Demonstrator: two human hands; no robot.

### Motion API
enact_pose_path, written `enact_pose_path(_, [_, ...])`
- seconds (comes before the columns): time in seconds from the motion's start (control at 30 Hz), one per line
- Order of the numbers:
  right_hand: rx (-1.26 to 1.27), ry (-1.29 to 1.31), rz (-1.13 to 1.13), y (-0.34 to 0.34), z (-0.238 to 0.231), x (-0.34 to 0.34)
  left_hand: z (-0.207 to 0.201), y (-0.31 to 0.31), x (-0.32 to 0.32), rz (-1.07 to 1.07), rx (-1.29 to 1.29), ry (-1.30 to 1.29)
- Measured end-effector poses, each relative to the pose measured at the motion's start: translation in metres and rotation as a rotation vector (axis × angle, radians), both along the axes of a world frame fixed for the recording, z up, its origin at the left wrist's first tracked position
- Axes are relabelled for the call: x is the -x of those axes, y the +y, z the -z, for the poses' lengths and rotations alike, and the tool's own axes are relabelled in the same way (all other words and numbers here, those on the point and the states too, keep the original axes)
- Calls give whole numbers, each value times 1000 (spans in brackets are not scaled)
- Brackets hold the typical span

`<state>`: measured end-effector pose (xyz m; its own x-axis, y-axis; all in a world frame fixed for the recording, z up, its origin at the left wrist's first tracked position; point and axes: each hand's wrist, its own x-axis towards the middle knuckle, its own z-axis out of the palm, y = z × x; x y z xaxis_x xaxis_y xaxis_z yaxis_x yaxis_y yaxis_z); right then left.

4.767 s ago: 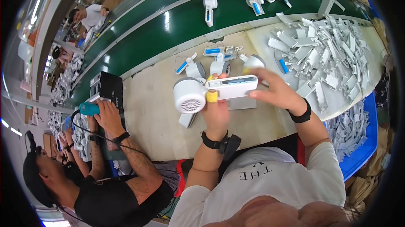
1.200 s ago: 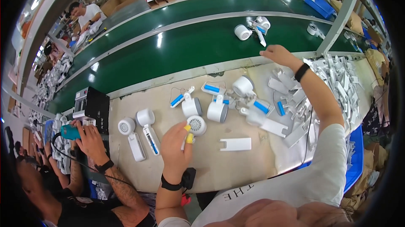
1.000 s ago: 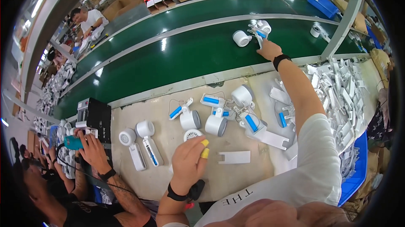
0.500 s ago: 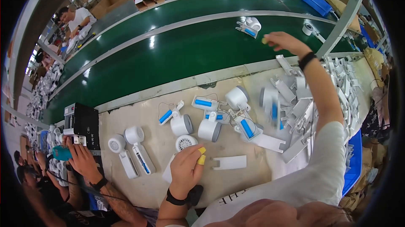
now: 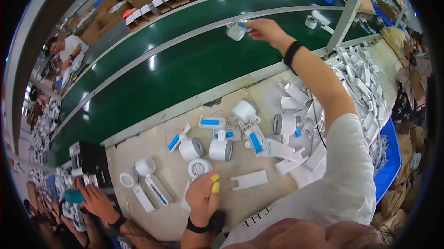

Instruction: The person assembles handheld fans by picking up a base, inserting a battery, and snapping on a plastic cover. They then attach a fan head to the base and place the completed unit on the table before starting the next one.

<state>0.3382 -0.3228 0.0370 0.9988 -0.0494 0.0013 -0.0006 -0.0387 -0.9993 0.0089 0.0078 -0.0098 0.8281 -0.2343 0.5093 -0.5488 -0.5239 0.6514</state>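
Over the green conveyor belt, my right hand (image 5: 266, 31) is stretched far out with its fingers closed on a white handheld fan (image 5: 236, 32); a blue battery shows by the fingertips. Near the table's front edge, my left hand (image 5: 202, 196) is curled, with yellow covers on the thumb and a finger. What it holds, if anything, is hidden. Just beyond it lies a fan with a round grille (image 5: 200, 168), its handle partly behind the hand. Several opened fans with blue batteries (image 5: 255, 142) and thin wires lie farther up the table. A white handle cover (image 5: 249, 180) rests right of my left hand.
Two fans (image 5: 153, 182) lie at the left, near a black box (image 5: 95, 161). A co-worker's hand (image 5: 99, 205) is beside a teal tool (image 5: 73, 196). White plastic parts (image 5: 360, 82) are heaped at the right, above a blue bin (image 5: 389, 161). A metal post (image 5: 349, 11) rises beyond my right arm.
My right hand has moved left across the belt and taken hold of the fan there. My left hand has barely moved. The whole view has shifted slightly.
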Motion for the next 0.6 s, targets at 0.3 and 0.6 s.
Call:
enact_pose_path(0.3, [-236, -54, -350, 73, -59, 233, -29, -51, -32, 427, 1171, 605])
enact_pose_path(0.6, [417, -358, -403, 99, 1, 356, -38, -81, -8, 338, 1329, 627])
